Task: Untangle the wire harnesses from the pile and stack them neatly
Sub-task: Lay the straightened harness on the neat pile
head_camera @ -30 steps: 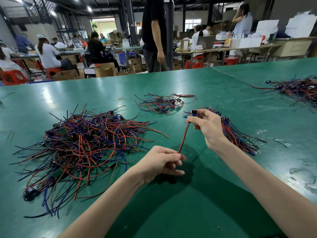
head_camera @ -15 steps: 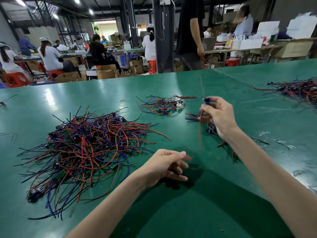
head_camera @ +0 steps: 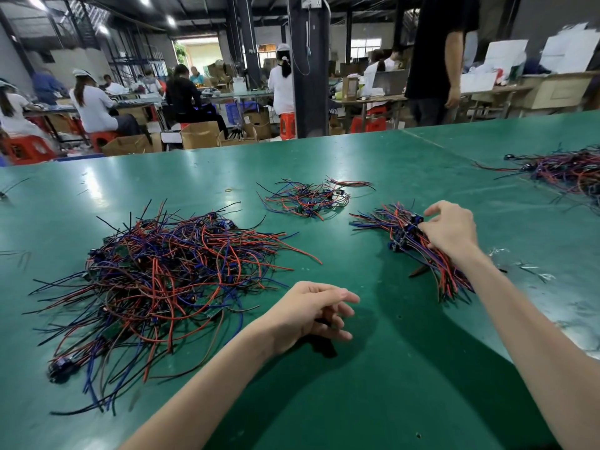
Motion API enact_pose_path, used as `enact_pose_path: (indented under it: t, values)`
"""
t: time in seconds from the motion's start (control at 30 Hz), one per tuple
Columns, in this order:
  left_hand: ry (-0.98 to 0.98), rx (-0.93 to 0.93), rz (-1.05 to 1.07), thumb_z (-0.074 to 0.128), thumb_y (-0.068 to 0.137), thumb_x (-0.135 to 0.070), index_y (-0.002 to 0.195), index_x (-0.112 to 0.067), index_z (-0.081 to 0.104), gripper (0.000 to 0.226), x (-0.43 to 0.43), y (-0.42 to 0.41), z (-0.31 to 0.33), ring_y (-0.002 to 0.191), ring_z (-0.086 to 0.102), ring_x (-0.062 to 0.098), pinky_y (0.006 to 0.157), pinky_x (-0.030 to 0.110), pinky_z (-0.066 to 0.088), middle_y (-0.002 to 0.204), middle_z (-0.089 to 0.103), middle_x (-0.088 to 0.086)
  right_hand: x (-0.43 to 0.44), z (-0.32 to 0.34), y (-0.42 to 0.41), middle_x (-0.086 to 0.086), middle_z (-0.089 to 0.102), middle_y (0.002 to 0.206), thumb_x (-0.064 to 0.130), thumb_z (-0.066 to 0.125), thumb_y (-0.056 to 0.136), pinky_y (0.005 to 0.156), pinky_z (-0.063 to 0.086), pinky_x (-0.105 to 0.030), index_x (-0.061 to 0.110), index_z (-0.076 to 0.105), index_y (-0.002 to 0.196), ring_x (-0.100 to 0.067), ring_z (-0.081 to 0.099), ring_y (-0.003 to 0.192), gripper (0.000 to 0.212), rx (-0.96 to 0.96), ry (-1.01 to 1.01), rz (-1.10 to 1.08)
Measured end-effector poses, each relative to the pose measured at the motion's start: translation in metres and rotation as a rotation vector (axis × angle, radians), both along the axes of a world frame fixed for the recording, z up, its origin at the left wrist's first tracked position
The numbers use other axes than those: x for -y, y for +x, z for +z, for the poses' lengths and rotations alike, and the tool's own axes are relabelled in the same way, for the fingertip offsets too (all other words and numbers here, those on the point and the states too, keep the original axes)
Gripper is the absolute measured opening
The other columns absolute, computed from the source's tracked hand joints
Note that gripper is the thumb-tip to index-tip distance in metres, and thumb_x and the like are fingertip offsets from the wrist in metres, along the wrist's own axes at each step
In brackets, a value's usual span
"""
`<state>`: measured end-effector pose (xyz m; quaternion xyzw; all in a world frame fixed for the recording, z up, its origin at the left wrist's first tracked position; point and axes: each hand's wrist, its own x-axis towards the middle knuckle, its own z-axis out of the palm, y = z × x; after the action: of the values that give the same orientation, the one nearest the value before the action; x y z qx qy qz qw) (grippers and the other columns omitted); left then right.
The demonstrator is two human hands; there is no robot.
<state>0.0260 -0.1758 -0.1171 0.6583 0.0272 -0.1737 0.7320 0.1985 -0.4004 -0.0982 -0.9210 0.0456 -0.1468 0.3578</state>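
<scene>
your right hand (head_camera: 449, 232) has dropped from mid-air onto the neat stack (head_camera: 380, 222), which lies to the right of the big tangled pile (head_camera: 162, 271) on the green table (head_camera: 389, 401). its fingers are spread over the connector ends and touch them; whether they pinch a wire cannot be told. your left hand (head_camera: 308, 315) rests just right of the pile's near edge, fingers loosely curled, holding nothing. a smaller bundle (head_camera: 308, 198) lies beyond the pile, to its right.

A big messy pile (head_camera: 162, 280) of red, blue and black wires lies spread out. To its right, well apart, a neat stack (head_camera: 409, 235) has its wires lined up.
</scene>
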Motion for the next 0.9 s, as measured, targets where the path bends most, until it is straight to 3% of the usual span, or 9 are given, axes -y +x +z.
enact_pose_path:
  t: [0.07, 0.23, 0.37, 0.47, 0.6, 0.73, 0.9]
  values:
    - [0.0, 0.001, 0.001, 0.052, 0.096, -0.014, 0.106, 0.003, 0.066, 0.024, -0.001, -0.001, 0.0, 0.053, 0.052, 0.009, 0.059, 0.029, 0.057, 0.071, 0.059, 0.003, -0.003, -0.001, -0.004, -0.011, 0.069, 0.101, 0.007, 0.061, 0.083, 0.09, 0.05, -0.038, 0.015, 0.062, 0.112, -0.033, 0.063, 0.093, 0.03, 0.033, -0.063, 0.027]
    - [-0.007, 0.007, -0.005, 0.051, 0.096, -0.012, 0.106, 0.003, 0.066, 0.023, 0.0, -0.002, 0.001, 0.053, 0.053, 0.009, 0.059, 0.029, 0.057, 0.069, 0.06, 0.002, -0.008, -0.002, -0.01, -0.014, 0.062, 0.106, 0.0, 0.054, 0.082, 0.079, 0.045, -0.035, 0.012, 0.059, 0.118, -0.033, 0.055, 0.1, 0.038, 0.117, -0.238, 0.062]
    - [-0.008, 0.007, -0.008, 0.051, 0.097, -0.011, 0.106, 0.003, 0.066, 0.023, -0.001, -0.001, 0.001, 0.053, 0.053, 0.009, 0.06, 0.029, 0.058, 0.069, 0.06, 0.002, -0.012, -0.001, -0.015, -0.015, 0.049, 0.12, 0.0, 0.053, 0.08, 0.087, 0.044, -0.042, 0.011, 0.054, 0.127, -0.032, 0.043, 0.114, 0.049, 0.142, -0.377, 0.156]
    - [-0.013, -0.002, -0.005, 0.051, 0.096, -0.01, 0.106, 0.005, 0.066, 0.023, 0.0, -0.002, 0.001, 0.054, 0.053, 0.009, 0.061, 0.028, 0.058, 0.069, 0.06, 0.003, -0.017, -0.003, -0.018, -0.011, 0.045, 0.133, 0.011, 0.054, 0.083, 0.098, 0.04, -0.043, 0.01, 0.049, 0.133, -0.031, 0.04, 0.123, 0.05, 0.032, -0.553, 0.225]
    - [-0.039, 0.025, 0.008, 0.052, 0.094, -0.003, 0.103, 0.003, 0.067, 0.018, -0.002, -0.002, 0.004, 0.053, 0.055, 0.009, 0.06, 0.027, 0.057, 0.069, 0.061, 0.004, -0.027, -0.007, -0.026, -0.011, 0.036, 0.142, 0.024, 0.054, 0.086, 0.101, 0.033, -0.042, 0.011, 0.04, 0.135, -0.03, 0.032, 0.13, 0.053, -0.038, -0.691, 0.202]
    - [-0.04, 0.134, 0.17, 0.052, 0.093, 0.002, 0.094, 0.001, 0.068, 0.017, -0.009, 0.002, 0.012, 0.05, 0.054, 0.009, 0.056, 0.028, 0.057, 0.068, 0.06, 0.005, -0.045, -0.01, -0.038, -0.015, 0.032, 0.144, 0.025, 0.056, 0.085, 0.104, 0.026, -0.043, 0.011, 0.043, 0.132, -0.03, 0.023, 0.134, 0.051, 0.13, -0.704, 0.206]
    - [0.184, 0.321, 0.444, 0.051, 0.091, 0.006, 0.092, 0.002, 0.066, 0.016, -0.027, 0.009, 0.028, 0.05, 0.054, 0.007, 0.052, 0.03, 0.057, 0.072, 0.058, 0.01, -0.076, -0.021, -0.059, -0.006, 0.049, 0.128, 0.024, 0.054, 0.087, 0.097, 0.03, -0.039, 0.015, 0.059, 0.119, -0.026, 0.04, 0.12, 0.034, 0.342, -0.653, 0.414]
